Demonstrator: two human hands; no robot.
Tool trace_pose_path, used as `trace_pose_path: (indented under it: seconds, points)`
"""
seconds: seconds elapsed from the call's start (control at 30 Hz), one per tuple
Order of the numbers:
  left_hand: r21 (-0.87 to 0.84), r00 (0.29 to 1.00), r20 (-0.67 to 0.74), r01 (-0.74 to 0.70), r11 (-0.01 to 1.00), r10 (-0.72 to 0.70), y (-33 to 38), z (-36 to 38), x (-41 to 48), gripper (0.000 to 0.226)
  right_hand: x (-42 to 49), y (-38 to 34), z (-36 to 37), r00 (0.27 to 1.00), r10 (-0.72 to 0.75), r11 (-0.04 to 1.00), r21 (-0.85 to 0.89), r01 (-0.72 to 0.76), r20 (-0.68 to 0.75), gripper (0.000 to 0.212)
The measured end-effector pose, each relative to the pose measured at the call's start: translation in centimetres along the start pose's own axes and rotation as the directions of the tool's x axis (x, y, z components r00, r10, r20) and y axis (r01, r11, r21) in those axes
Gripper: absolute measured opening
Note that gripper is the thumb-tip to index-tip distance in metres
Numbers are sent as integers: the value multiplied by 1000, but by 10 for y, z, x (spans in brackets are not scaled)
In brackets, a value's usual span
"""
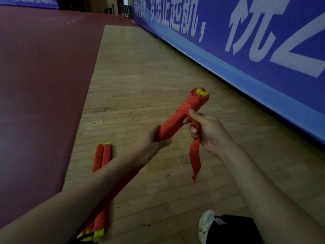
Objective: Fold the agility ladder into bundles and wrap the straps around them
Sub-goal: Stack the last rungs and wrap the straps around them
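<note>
- a person's left hand (151,140) grips the near end of a red bundle (177,120), fingers curled round it, tilted above the wood floor (140,76).
- the right hand (209,132) pinches the strap (196,159) beside the bundle's middle; its loose tail hangs down.
- two other bundles (102,155) lie side by side on the floor, left.
- a blue banner (246,50) lines the right; a white shoe (207,224) shows below.

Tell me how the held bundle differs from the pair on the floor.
The held bundle is raised and tilted, gripped by the left hand; the floor pair lies flat on the floor, untouched. The held bundle has a loose strap tail held by the right hand; the floor pair shows none. Both are red with yellow ends.
</note>
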State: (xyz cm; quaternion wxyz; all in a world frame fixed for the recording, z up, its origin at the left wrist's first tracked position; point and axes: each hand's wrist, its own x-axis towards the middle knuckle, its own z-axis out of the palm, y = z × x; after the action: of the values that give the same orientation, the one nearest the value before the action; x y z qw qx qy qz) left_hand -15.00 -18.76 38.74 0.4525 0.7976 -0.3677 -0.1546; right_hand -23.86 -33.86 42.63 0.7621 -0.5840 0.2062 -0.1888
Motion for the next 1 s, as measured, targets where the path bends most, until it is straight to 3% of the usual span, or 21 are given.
trace_pose_path:
  seconds: [0.13,0.27,0.43,0.67,0.73,0.83,0.87,0.93,1.0]
  points:
    - [-235,985,145,125,964,-93,0,-9,6,20,-3,6,3,997,-54,992,-107,61,59,21]
    - [-373,941,332,198,907,-69,-4,-28,7,24,-6,7,-4,996,-57,984,-166,67,63,18]
    - [-507,874,485,285,814,-4,0,-36,2,37,-11,3,-6,995,-96,988,-121,100,38,22]
    - [-594,754,645,397,700,119,-1,-47,-1,48,-16,2,-8,961,-166,986,36,162,223,32]
    - [-609,715,682,441,660,152,-2,-47,-1,49,-16,4,-11,939,-156,987,81,138,307,47]
    - [-612,641,738,507,607,210,-4,-43,0,48,-17,4,-12,893,-140,986,142,87,427,90]
    - [-611,610,755,522,595,239,-5,-41,0,46,-18,4,-11,881,-153,985,141,99,447,82]
    - [-607,573,773,542,581,273,-8,-38,2,44,-20,6,-11,886,-188,979,155,134,424,38]
    - [-604,596,766,538,588,241,-10,-36,2,46,-21,7,-9,921,-164,969,233,83,354,38]
